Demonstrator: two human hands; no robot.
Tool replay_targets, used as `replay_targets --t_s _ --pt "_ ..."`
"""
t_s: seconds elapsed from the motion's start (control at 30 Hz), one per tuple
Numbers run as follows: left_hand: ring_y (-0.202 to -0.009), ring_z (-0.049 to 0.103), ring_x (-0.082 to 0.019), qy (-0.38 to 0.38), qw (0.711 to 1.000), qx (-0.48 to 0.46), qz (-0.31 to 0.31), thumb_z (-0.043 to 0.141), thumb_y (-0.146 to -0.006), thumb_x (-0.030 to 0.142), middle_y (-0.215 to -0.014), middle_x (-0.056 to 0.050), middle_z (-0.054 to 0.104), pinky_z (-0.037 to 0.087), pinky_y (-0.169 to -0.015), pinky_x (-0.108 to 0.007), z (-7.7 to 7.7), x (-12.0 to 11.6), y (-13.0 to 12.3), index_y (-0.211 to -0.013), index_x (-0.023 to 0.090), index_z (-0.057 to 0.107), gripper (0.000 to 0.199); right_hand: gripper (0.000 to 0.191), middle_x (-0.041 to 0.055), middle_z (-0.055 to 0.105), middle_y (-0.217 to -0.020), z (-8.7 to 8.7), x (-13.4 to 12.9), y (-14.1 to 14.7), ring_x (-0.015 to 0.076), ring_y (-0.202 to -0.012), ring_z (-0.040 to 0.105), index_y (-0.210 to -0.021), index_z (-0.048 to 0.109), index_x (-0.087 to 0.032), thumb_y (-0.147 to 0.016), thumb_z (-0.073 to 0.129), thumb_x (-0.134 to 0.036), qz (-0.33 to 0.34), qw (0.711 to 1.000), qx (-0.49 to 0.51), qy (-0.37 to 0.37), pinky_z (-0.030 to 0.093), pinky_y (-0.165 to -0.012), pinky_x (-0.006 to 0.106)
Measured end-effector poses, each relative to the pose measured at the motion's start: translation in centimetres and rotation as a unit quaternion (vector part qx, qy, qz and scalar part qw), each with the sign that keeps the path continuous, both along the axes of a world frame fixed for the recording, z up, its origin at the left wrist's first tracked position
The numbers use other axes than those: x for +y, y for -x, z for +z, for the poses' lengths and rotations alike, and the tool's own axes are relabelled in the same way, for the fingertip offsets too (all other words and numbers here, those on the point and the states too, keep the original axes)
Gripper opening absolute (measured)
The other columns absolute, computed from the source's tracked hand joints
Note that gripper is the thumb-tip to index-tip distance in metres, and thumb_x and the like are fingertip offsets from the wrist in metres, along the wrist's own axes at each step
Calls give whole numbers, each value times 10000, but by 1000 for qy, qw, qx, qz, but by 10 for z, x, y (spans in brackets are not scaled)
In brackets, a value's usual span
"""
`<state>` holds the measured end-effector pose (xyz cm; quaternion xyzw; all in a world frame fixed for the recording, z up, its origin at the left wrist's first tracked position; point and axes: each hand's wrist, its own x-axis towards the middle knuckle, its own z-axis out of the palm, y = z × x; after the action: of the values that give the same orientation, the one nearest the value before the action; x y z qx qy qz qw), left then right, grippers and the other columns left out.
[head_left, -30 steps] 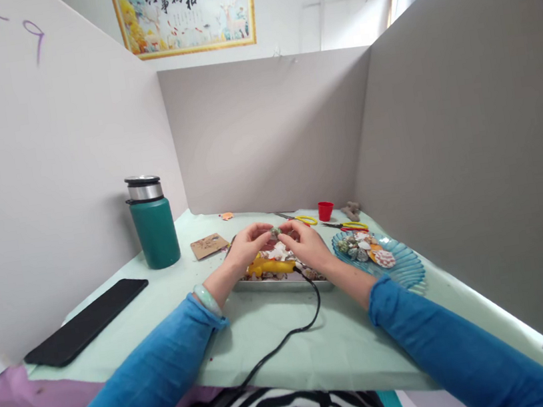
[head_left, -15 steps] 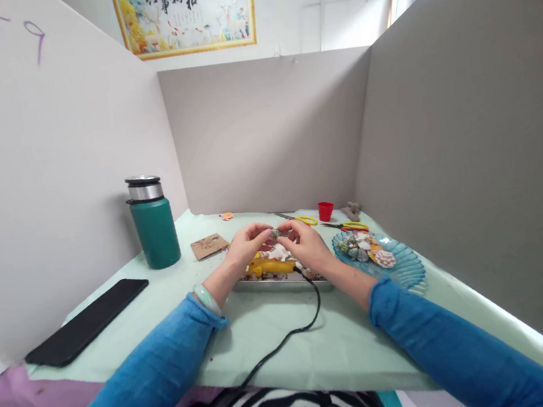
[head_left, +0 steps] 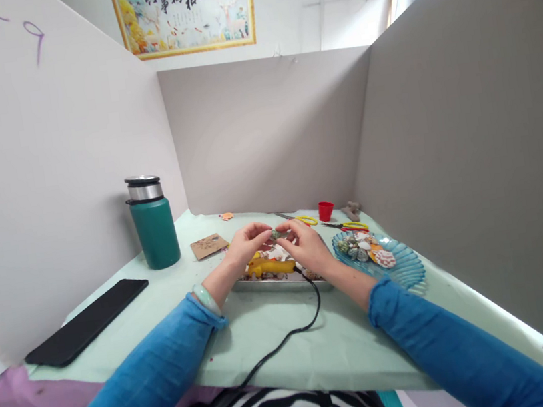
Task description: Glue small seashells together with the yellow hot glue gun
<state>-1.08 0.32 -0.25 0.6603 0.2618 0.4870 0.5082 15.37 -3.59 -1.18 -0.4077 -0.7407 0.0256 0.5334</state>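
A small greenish shell (head_left: 274,234) is pinched between the fingertips of both hands, above a metal tray (head_left: 283,285) of shells. My left hand (head_left: 248,243) holds it from the left, and a pale green bangle circles that wrist. From the right, my right hand (head_left: 304,243) grips the same piece with thumb and fingers. Below the hands, a yellow tool (head_left: 271,267) with a black cord lies across the tray. Parts of the tray's contents are hidden by the hands.
A blue glass plate (head_left: 409,268) with shells is at the right. Behind stand a red cup (head_left: 326,210) and yellow-handled scissors (head_left: 354,226). At the left are a green bottle (head_left: 155,233), a black phone-like slab (head_left: 89,321) and a brown card (head_left: 209,246). Grey panels enclose the table.
The fingers of my right hand have shifted slightly around the small shell. Both hands otherwise stay in nearly the same place.
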Motion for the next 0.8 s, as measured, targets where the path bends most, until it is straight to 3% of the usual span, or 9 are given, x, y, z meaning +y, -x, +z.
replay_targets --t_s 0.33,0.63,0.8 --pt "-728 618 -133 3 999 3 -32 715 -690 407 -950 -90 681 509 -765 -327 -1 -1 2 -1002 130 671 419 150 57 592 -966 2 -3 0 150 -736 567 -953 614 -197 -819 546 -186 3 1000 -8 -9 473 -711 307" --pt "-682 595 -118 -10 1000 15 11 742 -656 378 -838 -56 674 502 -698 -281 -1 1 -1 -907 127 689 359 130 66 576 -968 1 -1 -1 178 -885 564 -916 637 -213 -856 522 -206 10 999 12 -45 481 -702 292" --pt "-628 589 -110 -14 999 42 13 732 -662 387 -783 -40 675 504 -664 -271 -2 2 -1 -883 137 694 336 105 57 576 -941 0 0 -1 173 -866 565 -857 644 -218 -852 539 -205 20 998 12 -53 477 -692 287"
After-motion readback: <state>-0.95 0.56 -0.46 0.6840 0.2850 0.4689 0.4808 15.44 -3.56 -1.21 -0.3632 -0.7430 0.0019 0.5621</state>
